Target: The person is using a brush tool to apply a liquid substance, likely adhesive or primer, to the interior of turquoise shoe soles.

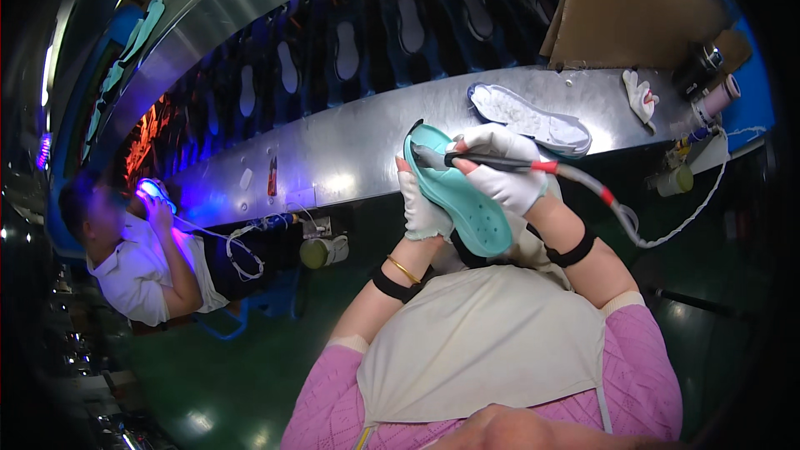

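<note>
A turquoise clog [473, 212] with small holes in its toe is tilted in front of me, toe toward my body. My left hand [427, 210], in a white glove with bare fingertips, is closed around its left side. In my gloved right hand [507, 177] is a hose-fed brush [493, 163] with a dark handle, red bands and a pale tube trailing right. Its greyish tip reaches into the clog's heel opening. A pale shoe sole [533, 121] with a white lumpy inside lies on the metal bench beyond my right hand.
Behind the steel bench [350, 154] runs a dark rack with several insole-shaped pieces [347, 50]. Red-handled nippers [272, 177] lie left, a white glove [640, 98] and cardboard [637, 12] right. A jar [673, 180] hangs off the front edge. A co-worker [150, 258] sits left, holding a lit shoe.
</note>
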A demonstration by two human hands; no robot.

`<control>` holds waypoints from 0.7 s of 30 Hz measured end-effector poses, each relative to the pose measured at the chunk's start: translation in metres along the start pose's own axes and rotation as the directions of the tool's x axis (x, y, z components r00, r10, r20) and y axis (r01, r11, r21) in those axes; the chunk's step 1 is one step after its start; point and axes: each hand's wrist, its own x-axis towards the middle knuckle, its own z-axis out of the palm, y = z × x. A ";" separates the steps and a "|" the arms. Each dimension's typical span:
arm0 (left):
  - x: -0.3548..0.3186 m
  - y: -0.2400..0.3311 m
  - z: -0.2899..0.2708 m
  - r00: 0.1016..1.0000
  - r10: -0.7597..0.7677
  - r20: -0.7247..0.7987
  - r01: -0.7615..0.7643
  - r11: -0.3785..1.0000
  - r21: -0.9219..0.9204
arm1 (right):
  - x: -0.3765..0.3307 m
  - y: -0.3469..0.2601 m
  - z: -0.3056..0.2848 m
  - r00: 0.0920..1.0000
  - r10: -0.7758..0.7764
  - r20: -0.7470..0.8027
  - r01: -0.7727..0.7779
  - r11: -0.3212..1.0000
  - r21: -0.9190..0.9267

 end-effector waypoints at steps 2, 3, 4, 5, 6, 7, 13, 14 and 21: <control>0.001 0.002 -0.001 0.998 -0.012 0.069 0.014 0.999 -0.029 | 0.000 -0.003 -0.006 0.999 0.004 -0.046 -0.004 1.000 0.018; 0.001 0.002 -0.003 1.000 -0.014 0.011 0.014 1.000 0.014 | 0.000 -0.006 -0.006 0.999 -0.009 -0.038 0.006 0.998 -0.068; 0.001 0.003 -0.005 0.999 -0.013 -0.048 0.015 0.998 0.056 | 0.000 -0.008 -0.006 0.999 -0.021 -0.030 0.017 0.988 -0.152; 0.004 0.005 -0.014 1.000 -0.018 0.009 0.016 0.991 0.136 | 0.002 -0.006 -0.006 0.977 -0.207 0.053 0.214 0.942 -0.257; 0.005 0.006 -0.013 1.000 -0.023 0.003 0.023 0.991 0.135 | 0.002 -0.004 -0.007 0.916 -0.372 0.152 0.402 0.848 -0.344; 0.007 0.007 -0.011 0.999 -0.026 0.020 0.023 0.994 0.111 | -0.006 -0.011 -0.004 0.970 -0.179 0.165 0.213 0.951 -0.225; 0.006 0.023 -0.017 0.944 -0.159 0.290 0.194 0.976 -0.097 | -0.017 -0.002 -0.013 0.973 -0.140 0.186 0.187 0.947 -0.263; 0.006 0.022 -0.016 0.945 -0.161 0.286 0.196 0.976 -0.099 | -0.019 -0.002 -0.011 0.973 -0.135 0.185 0.181 0.948 -0.262; -0.022 0.010 -0.021 0.971 -0.215 0.105 0.197 0.967 0.162 | -0.048 0.017 -0.027 0.992 0.102 0.075 -0.081 0.966 -0.246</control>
